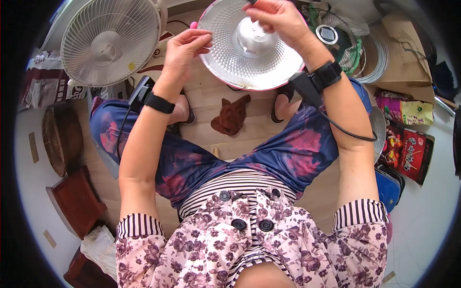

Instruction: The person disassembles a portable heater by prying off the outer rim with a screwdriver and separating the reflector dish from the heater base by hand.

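A round, dimpled silver reflector dish [223, 57] with a pink rim stands in front of me, a silver dome [257, 36] at its middle. My left hand [186, 48] is at the dish's left rim, thumb and fingers drawn together in a pinch. Whatever those fingertips hold, if anything, is too small to make out. A pink knob [193, 25] shows just above that hand. Over the upper part of the dish, my right hand [278, 20] is closed around a red-and-black handle [265, 6]. The rest of that tool is hidden or blurred.
A white fan [110, 43] stands at the left, and a dark fan grille [331, 36] at the right. A brown cloth [231, 115] lies on the floor between my feet. Coiled wire [377, 62], cardboard [396, 48] and packets [408, 153] line the right side.
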A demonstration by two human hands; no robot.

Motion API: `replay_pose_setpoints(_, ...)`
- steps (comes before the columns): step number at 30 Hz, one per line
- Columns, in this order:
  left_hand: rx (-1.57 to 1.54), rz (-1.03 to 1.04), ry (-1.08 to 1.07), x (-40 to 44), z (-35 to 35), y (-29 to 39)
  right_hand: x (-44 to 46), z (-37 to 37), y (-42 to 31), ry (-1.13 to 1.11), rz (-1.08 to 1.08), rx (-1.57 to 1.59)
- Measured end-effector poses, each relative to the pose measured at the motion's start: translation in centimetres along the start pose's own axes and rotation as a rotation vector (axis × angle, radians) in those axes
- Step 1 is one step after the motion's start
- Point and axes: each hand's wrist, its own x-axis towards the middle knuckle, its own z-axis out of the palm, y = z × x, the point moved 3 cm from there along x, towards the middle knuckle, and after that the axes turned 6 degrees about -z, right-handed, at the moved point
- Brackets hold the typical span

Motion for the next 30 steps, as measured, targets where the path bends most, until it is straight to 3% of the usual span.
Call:
replay_pose_setpoints(6, -0.131, -0.007, 0.102, 0.5, -1.7, 0.1, -1.2, -6.1, -3.6, 0.317, 0.082, 0.097)
replay_pose_setpoints(13, -0.12, -0.055, 0.179, 0.9, -2.6, -0.5, -3.5, -8.8, -3.6, 0.397, 0.06, 0.283)
replay_pose_setpoints(16, -0.12, -0.036, 0.218, 1.2, -2.2, -0.2, -3.8, -9.3, -3.0, 0.351, 0.075, 0.207)
replay_pose_setpoints(23, -0.03, -0.184, 0.266, 1.5, -0.8, 2.9, -3.6, -9.7, -2.9, 0.5, -0.025, 0.013)
replay_pose_setpoints(30, 0.084, -0.174, 0.241, 4.7, -0.7, 6.3, -2.9, -8.8, -4.8, 0.561, -0.078, 0.098)
